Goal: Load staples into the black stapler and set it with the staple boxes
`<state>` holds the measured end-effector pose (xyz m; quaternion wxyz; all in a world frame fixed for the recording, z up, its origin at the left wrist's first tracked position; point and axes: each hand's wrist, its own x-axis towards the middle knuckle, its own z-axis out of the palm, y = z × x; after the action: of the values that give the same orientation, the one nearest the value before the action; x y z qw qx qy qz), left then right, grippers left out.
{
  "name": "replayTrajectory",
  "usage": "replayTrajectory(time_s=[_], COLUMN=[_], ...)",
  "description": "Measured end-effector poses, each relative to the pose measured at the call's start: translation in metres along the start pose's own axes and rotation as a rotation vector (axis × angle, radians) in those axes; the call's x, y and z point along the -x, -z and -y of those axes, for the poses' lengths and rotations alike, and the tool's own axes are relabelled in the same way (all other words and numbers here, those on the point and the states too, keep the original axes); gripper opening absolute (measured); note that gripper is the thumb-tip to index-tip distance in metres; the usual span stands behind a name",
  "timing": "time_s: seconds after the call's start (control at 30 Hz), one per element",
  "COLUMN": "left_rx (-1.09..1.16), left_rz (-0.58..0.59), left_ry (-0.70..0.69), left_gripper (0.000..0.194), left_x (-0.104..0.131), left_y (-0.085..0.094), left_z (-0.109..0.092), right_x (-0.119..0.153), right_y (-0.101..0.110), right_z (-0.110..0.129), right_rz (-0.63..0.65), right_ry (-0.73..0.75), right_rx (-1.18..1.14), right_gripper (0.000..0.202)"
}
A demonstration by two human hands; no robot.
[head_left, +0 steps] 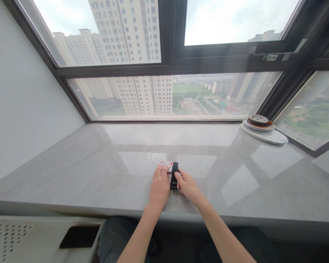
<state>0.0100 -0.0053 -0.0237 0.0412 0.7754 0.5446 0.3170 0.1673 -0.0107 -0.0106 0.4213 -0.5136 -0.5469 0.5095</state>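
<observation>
A black stapler [174, 177] lies lengthwise away from me on the grey stone sill. My right hand [188, 184] is closed around its right side, thumb on top. Just left of the stapler is a small red-and-white box [168, 165], flat on the sill and touching or almost touching the stapler. My left hand [159, 182] reaches over the box's near left part, fingers holding it down and covering some of it. The print on the box is too small to read.
Stacked plates or lids [264, 129] stand in the sill's right corner by the window frame [168, 69]. Below the sill's front edge at left is a white perforated plastic piece [44, 244] with a black phone-like slab [80, 236] on it. My knees are under the sill.
</observation>
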Motion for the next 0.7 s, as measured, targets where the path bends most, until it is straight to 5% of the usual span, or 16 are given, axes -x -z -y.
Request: replayTrajectory(time_s=[0.4, 0.7], left_rx=[-0.082, -0.07], left_rz=[-0.051, -0.084], left_ry=[0.07, 0.112], left_gripper=[0.042, 0.041], left_x=[0.01, 0.005], left_y=[0.067, 0.071], left_z=[0.113, 0.129], right_x=[-0.05, -0.06], right_y=[-0.12, -0.137], right_z=[0.017, 0.014], right_rz=[0.201, 0.193], right_ry=[0.071, 0.058], right_rx=[-0.089, -0.109], right_gripper=[0.038, 0.041])
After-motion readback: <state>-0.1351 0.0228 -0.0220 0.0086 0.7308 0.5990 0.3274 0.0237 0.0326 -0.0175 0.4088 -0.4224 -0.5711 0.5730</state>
